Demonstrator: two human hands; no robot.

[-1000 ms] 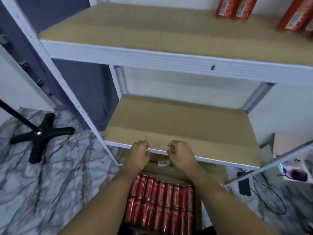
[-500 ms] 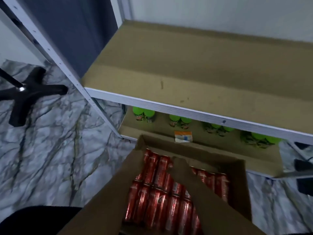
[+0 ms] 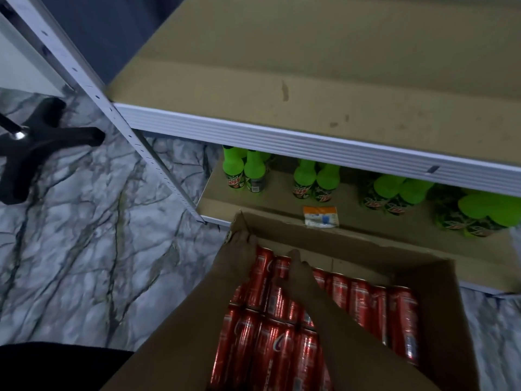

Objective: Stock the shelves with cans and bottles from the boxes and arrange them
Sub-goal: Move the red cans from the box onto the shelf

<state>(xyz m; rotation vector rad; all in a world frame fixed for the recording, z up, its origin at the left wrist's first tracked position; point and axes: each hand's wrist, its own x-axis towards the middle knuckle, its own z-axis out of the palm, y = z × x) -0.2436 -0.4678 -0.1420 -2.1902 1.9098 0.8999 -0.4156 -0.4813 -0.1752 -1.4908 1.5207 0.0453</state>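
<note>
An open cardboard box packed with red cans lying on their sides sits in front of the lowest shelf. Both my arms reach down into it. My left hand is at the box's far left corner, on top of the leftmost cans. My right hand lies just beside it over a can in the far row. The fingers of both hands are dark and partly hidden, so their grip is unclear. Above the box, a brown shelf board holds nothing.
Green-capped soda bottles stand in pairs along the bottom shelf, with a small orange-and-white packet in front of them. The white shelf upright slants down on the left. A black chair base stands on the marbled floor.
My hands have left the middle shelf's front edge and dropped into the box of cans. My view has tilted down, bringing the bottom shelf's bottles into sight.
</note>
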